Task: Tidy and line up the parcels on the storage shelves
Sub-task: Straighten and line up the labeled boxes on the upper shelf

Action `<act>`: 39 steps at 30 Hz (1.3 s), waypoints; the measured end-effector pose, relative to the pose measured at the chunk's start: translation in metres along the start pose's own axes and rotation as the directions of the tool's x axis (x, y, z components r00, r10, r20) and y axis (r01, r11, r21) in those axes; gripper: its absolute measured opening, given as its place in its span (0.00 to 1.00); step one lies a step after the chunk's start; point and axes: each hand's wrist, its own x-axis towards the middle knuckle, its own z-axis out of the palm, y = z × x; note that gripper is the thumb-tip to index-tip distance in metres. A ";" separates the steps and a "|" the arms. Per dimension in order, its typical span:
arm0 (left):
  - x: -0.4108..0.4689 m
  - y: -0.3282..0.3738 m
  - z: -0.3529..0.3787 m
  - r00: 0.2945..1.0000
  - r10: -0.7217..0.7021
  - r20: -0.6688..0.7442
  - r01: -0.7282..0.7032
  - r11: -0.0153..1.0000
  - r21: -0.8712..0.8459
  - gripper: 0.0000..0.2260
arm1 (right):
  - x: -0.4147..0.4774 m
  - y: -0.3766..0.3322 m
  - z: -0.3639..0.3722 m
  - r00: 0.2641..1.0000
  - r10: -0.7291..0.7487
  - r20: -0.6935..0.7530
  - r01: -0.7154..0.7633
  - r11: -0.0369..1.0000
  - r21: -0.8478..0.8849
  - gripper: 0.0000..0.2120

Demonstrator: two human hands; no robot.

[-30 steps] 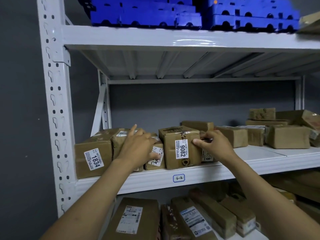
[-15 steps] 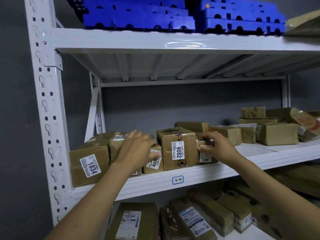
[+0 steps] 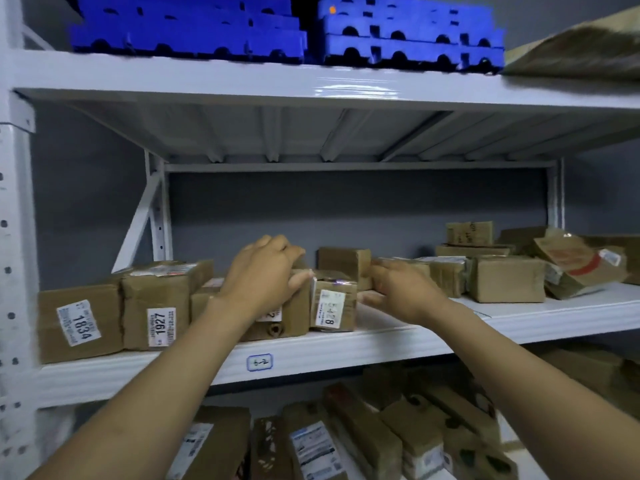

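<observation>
Could knock small parcel (image 3: 334, 306) at 3 o'clock off shelf (image 3: 346, 348), left hand (image 3: 266, 278) clamped on tall parcel (image 3: 277, 328), right hand (image 3: 401, 294) open.

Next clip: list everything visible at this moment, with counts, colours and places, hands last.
Shelf rack: one, white, fills the view.
Blue trays: two stacks, blue, top shelf.
Top parcel: one, brown, top shelf, right.
Front-row parcels: four, brown, white labels, middle shelf front.
Held parcel: one, brown, same row, left of label 5428.
Rear parcels: several, brown, middle shelf, back and right.
Shelf tag: one, white, blue-edged, middle shelf lip.
Lower parcels: several, brown, bottom shelf.
Left hand: one, grips held parcel from above.
Right hand: one, open, right of label 5428.
</observation>
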 end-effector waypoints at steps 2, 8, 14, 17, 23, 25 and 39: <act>0.015 0.033 0.008 0.999 -0.036 0.005 0.036 0.999 -0.013 0.22 | -0.007 0.028 -0.007 0.999 -0.052 0.013 0.052 0.998 -0.033 0.18; 0.060 0.119 0.043 0.992 -0.112 0.058 0.115 0.992 -0.049 0.20 | -0.021 0.112 -0.015 0.995 -0.059 0.080 0.062 0.997 -0.035 0.16; 0.108 0.165 0.092 0.981 -0.163 0.105 0.173 0.980 -0.094 0.16 | 0.005 0.176 0.007 0.993 -0.102 0.054 0.102 0.995 -0.004 0.14; 0.129 0.164 0.125 0.957 -0.237 0.167 0.253 0.963 -0.087 0.16 | 0.024 0.194 0.024 0.991 -0.123 0.043 0.123 0.992 0.017 0.15; 0.173 0.125 0.194 0.882 -0.404 0.244 0.429 0.901 -0.061 0.21 | 0.065 0.207 0.057 0.978 -0.208 0.022 0.208 0.978 0.003 0.28; 0.188 0.114 0.206 0.881 -0.402 0.249 0.435 0.895 -0.094 0.23 | 0.076 0.209 0.063 0.972 -0.233 0.038 0.232 0.973 0.011 0.28; 0.218 0.101 0.239 0.853 -0.446 0.269 0.494 0.857 -0.146 0.11 | 0.088 0.226 0.073 0.981 -0.194 -0.026 0.193 0.980 -0.037 0.24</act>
